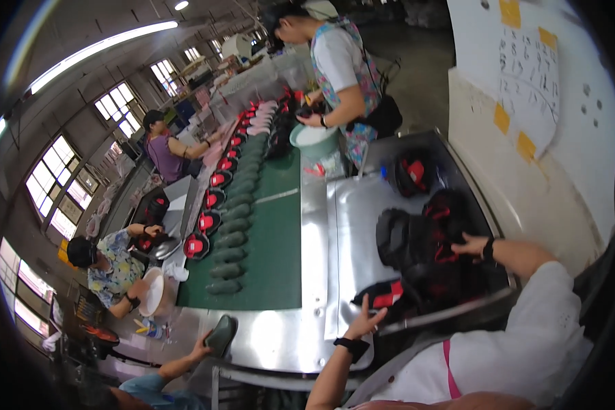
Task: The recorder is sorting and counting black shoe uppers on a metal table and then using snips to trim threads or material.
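Observation:
My left hand (367, 320), with a black band at its wrist, is held at the near edge of a metal tray, its fingers apart. Just beyond its fingertips lies a black shoe upper with a red-and-white patch (388, 294). Over the right part of the tray, my right hand (470, 247) reaches toward a heap of black shoe uppers with red linings (427, 256); its fingers are stretched and spread. Part of the heap is dark and blurred. Another black-and-red upper (411, 174) sits at the tray's far end.
A green conveyor belt (277, 239) carries rows of dark green shoe lasts (232, 239) and black-and-red uppers (207, 222). At lower left a co-worker's hand (199, 348) grips a last. Several people work along the belt. A green tub (319, 145) stands beyond; a wall rises right.

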The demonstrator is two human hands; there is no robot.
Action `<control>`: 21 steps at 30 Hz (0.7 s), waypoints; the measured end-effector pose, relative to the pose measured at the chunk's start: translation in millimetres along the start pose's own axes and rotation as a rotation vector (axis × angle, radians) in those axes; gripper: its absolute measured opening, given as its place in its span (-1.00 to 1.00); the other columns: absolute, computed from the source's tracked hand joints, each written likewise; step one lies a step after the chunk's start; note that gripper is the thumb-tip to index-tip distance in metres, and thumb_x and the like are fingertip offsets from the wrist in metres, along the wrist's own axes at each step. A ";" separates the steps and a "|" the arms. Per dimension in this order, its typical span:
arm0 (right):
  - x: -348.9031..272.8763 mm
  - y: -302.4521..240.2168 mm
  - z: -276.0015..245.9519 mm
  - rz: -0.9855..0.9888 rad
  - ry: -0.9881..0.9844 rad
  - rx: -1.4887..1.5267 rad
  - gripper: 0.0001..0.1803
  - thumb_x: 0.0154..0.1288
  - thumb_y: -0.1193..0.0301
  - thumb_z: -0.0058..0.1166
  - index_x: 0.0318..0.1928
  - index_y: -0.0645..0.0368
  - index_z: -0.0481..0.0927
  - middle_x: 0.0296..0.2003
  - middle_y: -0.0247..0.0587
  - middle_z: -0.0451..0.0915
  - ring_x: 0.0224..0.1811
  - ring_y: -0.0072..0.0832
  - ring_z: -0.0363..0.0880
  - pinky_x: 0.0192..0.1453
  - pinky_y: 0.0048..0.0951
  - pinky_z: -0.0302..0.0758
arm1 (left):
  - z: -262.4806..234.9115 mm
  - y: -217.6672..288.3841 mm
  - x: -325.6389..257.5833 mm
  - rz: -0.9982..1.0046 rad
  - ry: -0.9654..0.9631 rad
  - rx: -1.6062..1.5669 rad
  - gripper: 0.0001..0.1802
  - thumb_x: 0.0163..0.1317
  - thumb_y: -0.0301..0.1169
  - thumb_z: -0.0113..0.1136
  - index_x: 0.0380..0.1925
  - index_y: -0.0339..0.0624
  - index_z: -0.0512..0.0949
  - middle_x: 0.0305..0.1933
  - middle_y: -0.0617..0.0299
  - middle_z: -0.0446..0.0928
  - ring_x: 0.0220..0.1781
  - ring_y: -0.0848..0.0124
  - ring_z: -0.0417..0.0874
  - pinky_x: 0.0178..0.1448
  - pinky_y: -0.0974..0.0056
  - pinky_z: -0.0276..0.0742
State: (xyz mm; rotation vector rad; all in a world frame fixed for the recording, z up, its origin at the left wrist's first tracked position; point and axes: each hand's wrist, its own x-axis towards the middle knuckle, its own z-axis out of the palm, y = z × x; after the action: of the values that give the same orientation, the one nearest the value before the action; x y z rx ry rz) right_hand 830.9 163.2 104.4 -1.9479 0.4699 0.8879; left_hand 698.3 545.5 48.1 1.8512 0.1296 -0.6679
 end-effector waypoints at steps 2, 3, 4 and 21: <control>1.2 -6.0 5.0 0.032 -0.039 -0.002 0.28 -0.22 -0.19 0.24 0.34 -0.07 -0.36 0.30 -0.24 0.00 0.15 -0.39 0.15 -0.27 -0.38 0.32 | 15.9 -8.4 36.5 0.008 -0.047 -0.159 0.12 -0.01 0.09 0.19 0.28 -0.22 -0.28 -0.47 0.21 0.46 -0.61 0.47 0.45 -0.58 0.41 0.34; -2.8 -8.2 2.3 0.048 -0.032 -0.017 0.28 -0.22 -0.19 0.24 0.34 -0.07 -0.36 0.30 -0.24 0.00 0.15 -0.39 0.15 -0.27 -0.38 0.32 | 21.8 -2.1 46.1 0.036 -0.007 -0.159 0.10 -0.02 0.10 0.20 0.28 -0.22 -0.23 -0.47 0.21 0.46 -0.61 0.47 0.45 -0.57 0.41 0.35; -9.8 -8.4 3.1 0.041 -0.065 0.007 0.25 -0.19 -0.18 0.23 0.34 -0.11 -0.35 0.30 -0.27 0.00 0.14 -0.41 0.15 -0.30 -0.41 0.30 | 27.7 7.1 49.6 0.058 0.033 -0.161 0.08 -0.03 0.10 0.20 0.28 -0.22 -0.18 -0.46 0.21 0.46 -0.60 0.47 0.45 -0.56 0.41 0.36; 58.9 -144.6 106.1 -0.195 -0.217 0.016 0.03 -0.10 -0.15 0.17 0.31 -0.04 -0.02 0.12 -0.21 0.20 -0.45 -0.73 0.24 -0.63 -0.66 0.14 | -69.2 -11.4 38.2 0.163 0.533 -0.499 -0.23 0.06 -0.53 0.12 0.26 -0.07 -0.01 0.00 0.03 0.37 -0.19 0.40 0.49 -0.26 0.43 0.45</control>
State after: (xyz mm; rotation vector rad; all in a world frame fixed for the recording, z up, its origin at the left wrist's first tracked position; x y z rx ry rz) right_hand 919.5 329.8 111.1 -1.8214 0.1573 0.9515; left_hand 752.1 603.1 35.5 1.4891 0.4466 -0.0041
